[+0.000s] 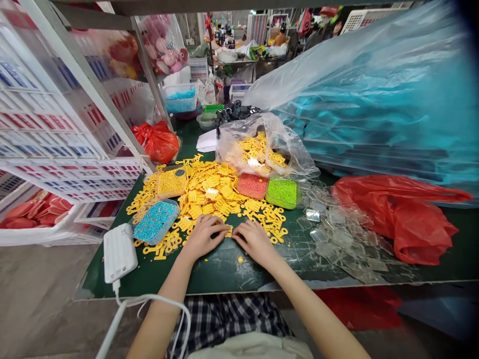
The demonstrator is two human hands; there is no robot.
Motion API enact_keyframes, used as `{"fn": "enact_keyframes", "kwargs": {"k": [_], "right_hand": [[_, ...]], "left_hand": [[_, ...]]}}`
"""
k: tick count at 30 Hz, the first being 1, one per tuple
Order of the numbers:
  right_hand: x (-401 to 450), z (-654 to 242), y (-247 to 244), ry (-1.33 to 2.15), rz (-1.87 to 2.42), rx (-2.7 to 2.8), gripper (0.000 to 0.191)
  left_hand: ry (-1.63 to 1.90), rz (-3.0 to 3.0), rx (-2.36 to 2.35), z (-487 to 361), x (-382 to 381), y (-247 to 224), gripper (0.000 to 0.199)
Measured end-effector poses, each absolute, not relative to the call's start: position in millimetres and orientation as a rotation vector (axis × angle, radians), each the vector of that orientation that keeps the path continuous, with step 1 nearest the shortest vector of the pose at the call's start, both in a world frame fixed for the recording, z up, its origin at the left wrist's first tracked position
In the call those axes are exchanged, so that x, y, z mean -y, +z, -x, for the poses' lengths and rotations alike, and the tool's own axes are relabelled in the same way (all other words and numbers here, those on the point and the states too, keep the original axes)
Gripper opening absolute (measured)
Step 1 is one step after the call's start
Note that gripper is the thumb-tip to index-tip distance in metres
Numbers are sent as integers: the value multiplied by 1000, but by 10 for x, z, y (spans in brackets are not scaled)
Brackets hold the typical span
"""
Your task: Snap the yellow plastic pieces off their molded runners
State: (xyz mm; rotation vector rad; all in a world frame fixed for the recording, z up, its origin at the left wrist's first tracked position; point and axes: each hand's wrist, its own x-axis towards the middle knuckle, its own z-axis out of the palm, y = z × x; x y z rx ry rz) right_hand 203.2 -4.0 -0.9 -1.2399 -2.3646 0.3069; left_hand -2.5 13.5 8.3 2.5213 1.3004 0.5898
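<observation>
My left hand (204,237) and my right hand (254,243) meet at the front of a green table mat (224,271), their fingertips closing on a small yellow plastic tag (228,231). Behind them spreads a heap of flat yellow plastic tags (209,199). Bead-filled packs lie on and beside the heap: a blue one (156,222), a yellow one (172,182), a red one (252,185) and a green one (282,193). Farther back, a clear plastic bag (262,149) holds more yellow tags.
A white power bank (119,252) with a white cable sits left of my left hand. Clear plastic scraps (337,239) and a red bag (396,214) lie to the right. White shelving stands left, teal sheeting (355,89) right, and a person sits far back.
</observation>
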Motion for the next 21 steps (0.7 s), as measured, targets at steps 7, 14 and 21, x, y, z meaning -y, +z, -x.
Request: {"fn": "enact_keyframes", "kwargs": {"k": [7, 14, 21], "right_hand": [[29, -1880, -147, 143, 1246, 2394, 13], [24, -1879, -217, 119, 1240, 2359, 16], [38, -1894, -216, 160, 1253, 2297, 19]], "left_hand": [[578, -2481, -1373, 90, -154, 65, 22], [493, -2488, -1363, 85, -151, 65, 23], [503, -2476, -1368, 70, -144, 64, 19]]}}
